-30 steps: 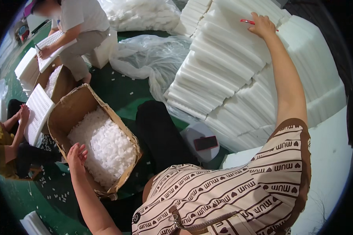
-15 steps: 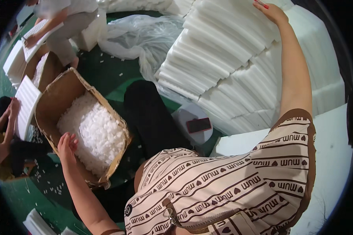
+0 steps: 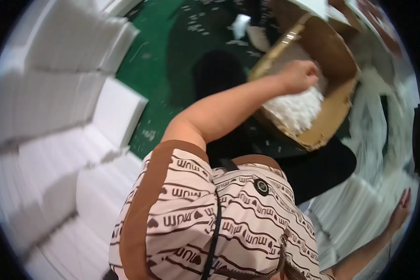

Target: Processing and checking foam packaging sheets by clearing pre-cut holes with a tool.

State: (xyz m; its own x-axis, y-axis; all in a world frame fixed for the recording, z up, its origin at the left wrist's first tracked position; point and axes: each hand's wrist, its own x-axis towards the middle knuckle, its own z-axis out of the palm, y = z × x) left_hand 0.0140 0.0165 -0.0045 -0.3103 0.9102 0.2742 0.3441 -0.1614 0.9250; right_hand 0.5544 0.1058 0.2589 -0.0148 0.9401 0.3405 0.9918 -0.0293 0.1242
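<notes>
Head feed from my end, picture soft with blur. Left hand (image 3: 299, 77) is over the open mouth of the cardboard box (image 3: 338, 63), forearm crossing the box's near left wall. Fingers curled in, narrow, almost a fist; can't tell if anything's pinched inside, and I can't call contact with the contents either. Box sits upper right of my view, tilted in frame, part filled with a heap of small white pieces (image 3: 296, 112); the heap lies just below the hand in frame, toward the box's lower end. Right hand (image 3: 399, 212) is out at the right rim, well apart from the left, beside the stacked white sheets (image 3: 354, 200). There's a small red bit at its fingertips, too small to identify, so can't tell whether that grip is holding something or loose. Wearer's dark-clad leg (image 3: 329, 168) runs just below the box. Clear plastic film (image 3: 366, 123) lies crumpled right of the box. More white blocks (image 3: 56, 149) are piled along the left, one slab (image 3: 119, 112) standing at their edge by the green floor (image 3: 147, 60), with white scraps (image 3: 198, 23) scattered near the top.
</notes>
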